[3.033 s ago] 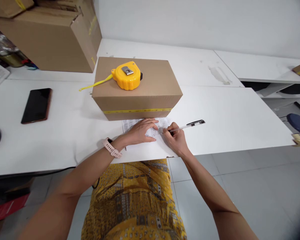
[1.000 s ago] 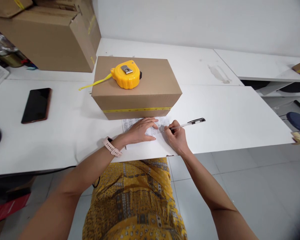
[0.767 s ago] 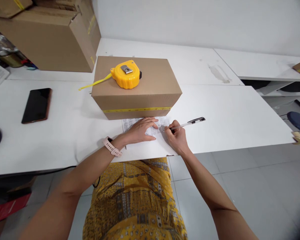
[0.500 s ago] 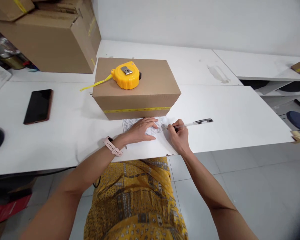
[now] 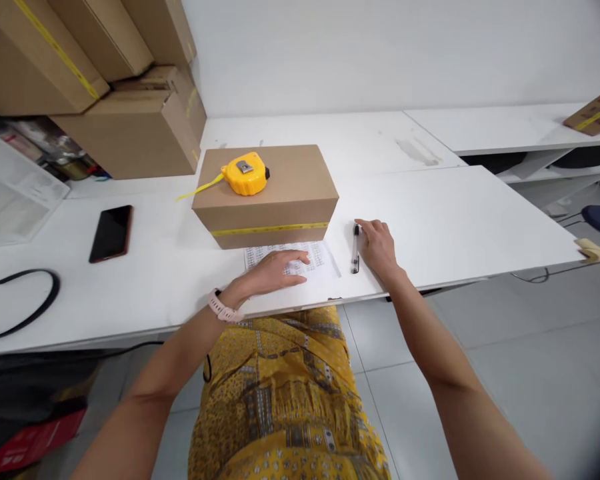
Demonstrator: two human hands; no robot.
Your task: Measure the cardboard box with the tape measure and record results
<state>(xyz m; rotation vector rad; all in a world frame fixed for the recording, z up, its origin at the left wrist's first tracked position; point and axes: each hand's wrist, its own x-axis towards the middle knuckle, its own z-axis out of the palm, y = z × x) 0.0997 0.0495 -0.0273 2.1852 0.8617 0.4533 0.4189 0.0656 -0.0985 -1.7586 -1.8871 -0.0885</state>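
The person's right hand (image 5: 379, 245) rests on the white table (image 5: 445, 220) with its fingertips at the far end of a pen (image 5: 355, 255); whether they pinch it or only touch it, one cannot tell. The pen points its clip end back toward the table's near edge and looks laid flat just beside the printed paper (image 5: 324, 259), probably so that the sheet's columns stay uncovered.

The left hand (image 5: 275, 270) grips nothing: thumb and forefinger stand well apart and the palm faces down on the paper, a pose that would keep the sheet from sliding. The paper lies between the hands, its far edge meeting the base of a cardboard box (image 5: 280, 215); whether it runs underneath is hidden. On the box's top sits a yellow tape measure (image 5: 246, 176), likely parked there to leave the writing space free, its strap (image 5: 204, 188) reaching past the box's left edge. The phone (image 5: 111, 233) lies well apart to the left, apparently out of the arms' way.

Counted, there are one pen, one tape measure, one phone and one visible sheet. One box stands before the person, at least four cartons (image 5: 130, 133) are stacked at the far left, and one small carton (image 5: 595, 113) sits at the far right
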